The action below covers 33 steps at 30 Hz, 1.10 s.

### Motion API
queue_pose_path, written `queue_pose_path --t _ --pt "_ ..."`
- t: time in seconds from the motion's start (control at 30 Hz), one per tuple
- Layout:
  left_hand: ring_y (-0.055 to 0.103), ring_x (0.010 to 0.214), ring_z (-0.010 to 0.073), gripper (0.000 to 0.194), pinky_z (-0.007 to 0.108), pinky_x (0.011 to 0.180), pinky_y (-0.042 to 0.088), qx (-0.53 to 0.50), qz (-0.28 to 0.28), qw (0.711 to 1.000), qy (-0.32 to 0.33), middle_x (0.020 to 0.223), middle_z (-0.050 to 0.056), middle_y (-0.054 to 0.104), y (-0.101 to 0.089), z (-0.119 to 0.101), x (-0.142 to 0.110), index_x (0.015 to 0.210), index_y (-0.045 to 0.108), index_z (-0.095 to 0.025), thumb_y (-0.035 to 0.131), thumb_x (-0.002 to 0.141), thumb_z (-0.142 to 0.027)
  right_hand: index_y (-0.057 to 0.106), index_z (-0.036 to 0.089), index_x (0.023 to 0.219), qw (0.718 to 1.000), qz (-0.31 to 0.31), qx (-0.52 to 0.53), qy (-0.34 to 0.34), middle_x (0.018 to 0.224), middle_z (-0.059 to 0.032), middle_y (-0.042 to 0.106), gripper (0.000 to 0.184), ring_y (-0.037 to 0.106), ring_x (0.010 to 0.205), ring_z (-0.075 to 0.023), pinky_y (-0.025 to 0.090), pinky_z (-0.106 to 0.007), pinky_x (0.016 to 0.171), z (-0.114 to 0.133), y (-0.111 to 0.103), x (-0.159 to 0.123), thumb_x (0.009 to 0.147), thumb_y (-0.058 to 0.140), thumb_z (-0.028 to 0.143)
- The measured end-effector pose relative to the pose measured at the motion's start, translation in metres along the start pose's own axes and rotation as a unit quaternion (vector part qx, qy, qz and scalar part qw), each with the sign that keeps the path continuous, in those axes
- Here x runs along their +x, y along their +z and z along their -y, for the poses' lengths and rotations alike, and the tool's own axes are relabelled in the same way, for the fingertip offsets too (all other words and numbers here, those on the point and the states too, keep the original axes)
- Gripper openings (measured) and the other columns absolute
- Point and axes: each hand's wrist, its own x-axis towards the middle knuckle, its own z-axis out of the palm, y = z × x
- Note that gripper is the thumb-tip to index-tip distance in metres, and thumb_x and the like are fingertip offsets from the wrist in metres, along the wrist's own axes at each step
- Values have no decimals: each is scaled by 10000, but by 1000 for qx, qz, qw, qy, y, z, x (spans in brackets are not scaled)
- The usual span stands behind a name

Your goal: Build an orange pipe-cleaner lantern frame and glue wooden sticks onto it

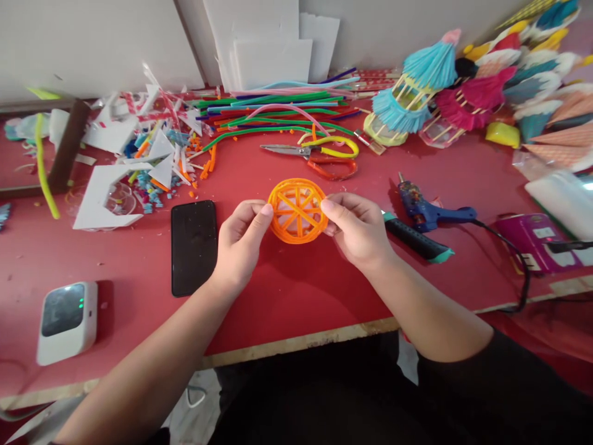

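Observation:
An orange spoked wheel [299, 211], which looks made of pipe cleaners, is held up above the red table. My left hand [244, 238] pinches its left rim between thumb and fingers. On the opposite rim, my right hand [354, 225] grips it the same way. Pale material shows between some of the spokes. Just behind the wheel lie scissors [308, 150] with one yellow and one red handle. A black phone [193, 247] rests beside my left hand, and a black and teal utility knife [417, 238] lies right of my right hand.
A blue glue gun [430, 207] with a black cord lies at the right. Pipe cleaners [278, 105] are bundled at the back. White foam scraps [109, 194] litter the left. Small paper-roofed models [407, 93] stand back right. A white device [68, 321] sits front left.

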Motion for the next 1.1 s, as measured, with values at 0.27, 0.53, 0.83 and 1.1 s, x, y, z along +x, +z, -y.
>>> queue_pose_path --t 0.27,0.53,0.83,1.1 --pt "539 724 124 215 246 706 473 64 -5 995 75 786 9 580 -2 -3 -1 716 653 -205 715 867 -344 636 210 586 999 -6 33 36 489 63 479 377 404 465 -59 310 -216 431 3 5 2 670 876 488" --pt "585 749 141 229 250 706 513 93 -56 993 55 769 12 611 0 -3 -3 752 646 -205 653 919 -362 706 228 713 999 1 -46 8 517 61 481 285 411 458 -70 313 -227 410 -1 1 -2 806 786 486" --pt "716 1013 200 347 318 861 603 0 -30 997 70 1066 53 739 4 2 -1 1151 682 -256 708 892 -485 725 246 770 986 2 -139 -94 736 17 663 172 534 584 -98 447 -268 545 8 5 -4 843 762 398" --pt "690 729 145 322 243 664 574 43 -71 994 73 776 17 740 2 -3 -3 812 746 -207 749 845 -527 707 254 763 991 23 -114 -66 669 30 608 219 504 564 -104 410 -271 518 3 -1 -5 875 730 442"
